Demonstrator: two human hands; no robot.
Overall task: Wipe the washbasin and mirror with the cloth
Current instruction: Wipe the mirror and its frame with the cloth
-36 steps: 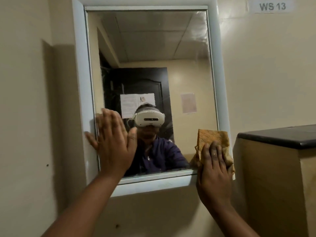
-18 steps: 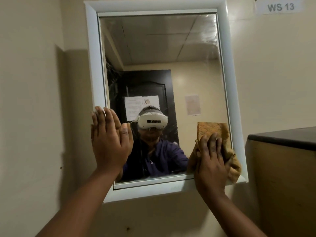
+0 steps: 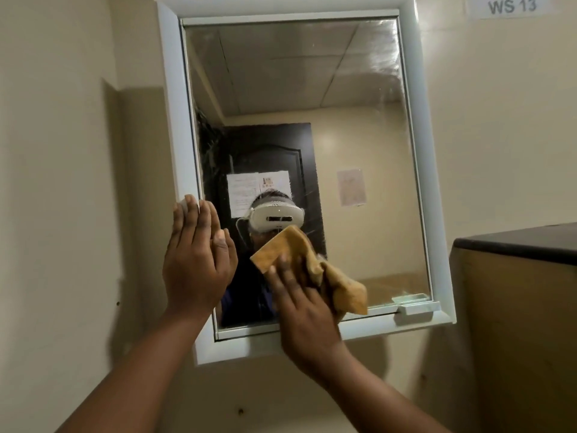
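Observation:
A white-framed mirror [image 3: 359,135] hangs tilted on the beige wall. My left hand [image 3: 196,260] lies flat, fingers together, against the frame's lower left edge and the glass. My right hand [image 3: 299,304] presses an orange-brown cloth [image 3: 343,292] against the lower middle of the glass, its palm over the cloth's lower part. The cloth's top corner sticks up past my fingers and its right end hangs loose. The washbasin is out of view.
A dark-topped cabinet [image 3: 515,245] stands close at the right, its side beside the mirror's lower right corner. A small white ledge piece [image 3: 418,307] sits on the frame's bottom right. A "WS 13" label [image 3: 512,6] is on the wall above.
My right hand has slid the cloth left from the mirror's lower right corner to the lower middle of the glass. My left hand stays on the left frame. The view has shifted.

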